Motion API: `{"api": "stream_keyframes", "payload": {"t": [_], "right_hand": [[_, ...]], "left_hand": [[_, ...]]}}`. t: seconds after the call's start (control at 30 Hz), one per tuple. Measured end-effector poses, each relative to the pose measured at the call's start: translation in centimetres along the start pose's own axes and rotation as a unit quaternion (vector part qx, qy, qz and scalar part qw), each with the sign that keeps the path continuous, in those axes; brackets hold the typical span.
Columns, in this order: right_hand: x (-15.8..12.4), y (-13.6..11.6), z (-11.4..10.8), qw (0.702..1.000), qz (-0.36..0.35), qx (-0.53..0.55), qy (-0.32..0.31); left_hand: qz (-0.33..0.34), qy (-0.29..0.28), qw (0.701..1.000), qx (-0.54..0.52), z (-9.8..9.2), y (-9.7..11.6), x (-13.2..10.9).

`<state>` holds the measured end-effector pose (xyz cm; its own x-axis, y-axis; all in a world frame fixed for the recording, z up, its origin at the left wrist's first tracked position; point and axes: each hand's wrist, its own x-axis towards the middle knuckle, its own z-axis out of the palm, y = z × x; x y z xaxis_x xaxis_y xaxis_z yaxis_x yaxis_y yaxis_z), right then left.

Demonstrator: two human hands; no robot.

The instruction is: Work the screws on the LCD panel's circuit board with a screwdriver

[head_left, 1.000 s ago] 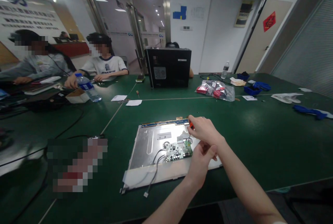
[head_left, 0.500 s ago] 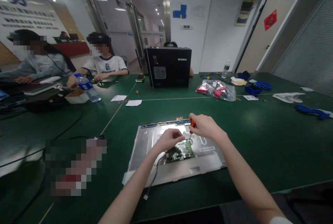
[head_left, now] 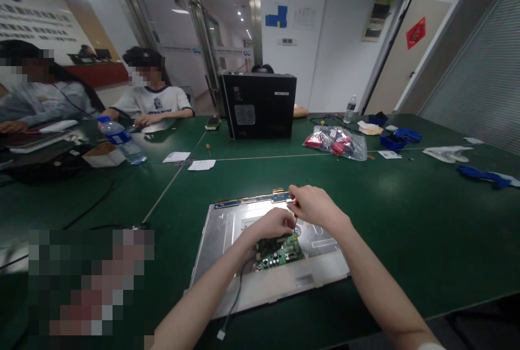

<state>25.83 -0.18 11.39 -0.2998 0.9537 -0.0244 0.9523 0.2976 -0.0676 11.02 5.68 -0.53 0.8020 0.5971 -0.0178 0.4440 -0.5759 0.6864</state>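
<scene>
A flat display panel with a silvery metal back lies on the green table in front of me. On it sits a green circuit board, and a narrow blue board runs along its far edge. My right hand is closed around a red-handled screwdriver, held upright with its tip down at the green board's far corner. Close beside the shaft, my left hand has its fingers pinched together; what they hold, if anything, is hidden. A grey cable with a white plug hangs over the panel's near edge.
A black computer case stands at the back. Clear bags with red items and blue gloves lie to the right. At the left are a water bottle, a small box, papers and two seated people.
My view has shifted slightly. My left hand has come closer to the screwdriver's shaft, and my right hand now covers more of the handle. The screwdriver tip stays at the board's corner.
</scene>
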Motion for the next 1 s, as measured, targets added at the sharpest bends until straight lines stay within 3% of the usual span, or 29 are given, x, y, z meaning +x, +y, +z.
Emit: {"api": "stream_keyframes", "payload": {"t": [0.27,0.53,0.83,1.0], "right_hand": [[-0.3,0.6,-0.6,0.988,-0.099,0.114,-0.027],[-0.1,0.9,-0.7,0.999,0.013,-0.035,-0.013],[-0.4,1.1,-1.1,0.999,-0.054,0.003,-0.006],[0.0,1.2,-0.7,0.999,-0.030,-0.026,-0.003]], "left_hand": [[0.017,-0.011,0.999,-0.031,0.7,-0.5,0.0],[0.027,-0.004,1.000,-0.014,0.6,0.0,-0.6],[0.018,-0.008,0.998,-0.054,0.6,-0.4,-0.6],[0.013,-0.007,0.998,-0.069,0.6,0.0,-0.8]]}}
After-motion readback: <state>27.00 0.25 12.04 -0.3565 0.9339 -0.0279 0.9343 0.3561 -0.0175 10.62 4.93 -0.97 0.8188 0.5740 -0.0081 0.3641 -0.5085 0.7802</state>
